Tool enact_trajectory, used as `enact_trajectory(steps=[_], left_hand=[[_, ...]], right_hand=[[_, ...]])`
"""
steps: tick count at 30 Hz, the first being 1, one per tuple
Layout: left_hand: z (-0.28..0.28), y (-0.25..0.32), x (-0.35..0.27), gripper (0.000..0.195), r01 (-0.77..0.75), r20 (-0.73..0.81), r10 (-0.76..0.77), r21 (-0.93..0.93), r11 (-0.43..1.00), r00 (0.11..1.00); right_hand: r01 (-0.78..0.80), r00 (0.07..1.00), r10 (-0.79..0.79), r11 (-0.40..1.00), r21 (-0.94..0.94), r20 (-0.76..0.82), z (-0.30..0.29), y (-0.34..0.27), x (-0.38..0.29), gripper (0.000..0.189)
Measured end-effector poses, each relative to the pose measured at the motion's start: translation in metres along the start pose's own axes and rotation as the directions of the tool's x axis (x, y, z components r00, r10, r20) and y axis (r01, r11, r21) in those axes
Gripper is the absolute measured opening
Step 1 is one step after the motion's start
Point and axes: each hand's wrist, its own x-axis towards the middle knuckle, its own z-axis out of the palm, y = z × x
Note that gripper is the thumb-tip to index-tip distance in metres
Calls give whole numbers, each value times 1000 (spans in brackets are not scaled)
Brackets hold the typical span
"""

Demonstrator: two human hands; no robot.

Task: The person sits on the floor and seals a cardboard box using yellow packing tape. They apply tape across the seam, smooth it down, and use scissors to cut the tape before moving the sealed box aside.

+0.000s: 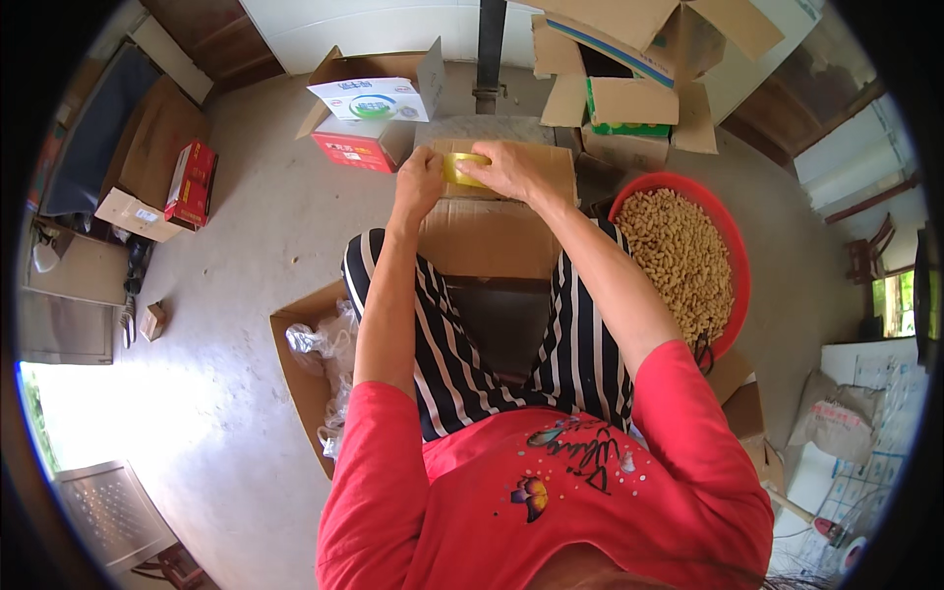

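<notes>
A brown cardboard box [490, 232] stands before my knees. Above its top, a roll of yellowish clear packing tape [463, 169] is held between both hands. My right hand [503, 171] grips the roll, with the thumb across its side. My left hand [420, 178] is closed at the left end of the tape, its fingertips pinched together; the exact grip on the tape's end is hidden. Whether the tape touches the box cannot be told.
A red basin [741, 273] full of unshelled peanuts [675, 258] stands at the right. An open carton [295, 369] with clear plastic bags [339, 354] is by my left leg. A red-and-white carton [361, 144] and stacked cardboard boxes [634, 103] stand beyond the box.
</notes>
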Motion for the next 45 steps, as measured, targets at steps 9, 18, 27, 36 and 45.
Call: enact_trajectory(steps=[9,18,27,36,45], left_hand=[[-7,-48,-15,28,156,14,-157,61,986,987],[-4,-69,-29,32,243,-32,-243,-1,970,970],[4,-74,-29,34,256,-97,-257,-23,966,962],[10,-78,-30,31,243,-107,-242,2,970,964],[17,-84,-28,30,251,-140,-244,28,968,960]], right_hand=[[6,997,8,986,-168,79,37,-18,29,47],[-87,990,80,994,60,119,46,-3,25,68],[-60,994,56,997,39,95,49,-8,32,68],[-107,982,122,989,-105,142,37,-6,36,59],[-100,989,122,970,-224,86,43,-20,35,55]])
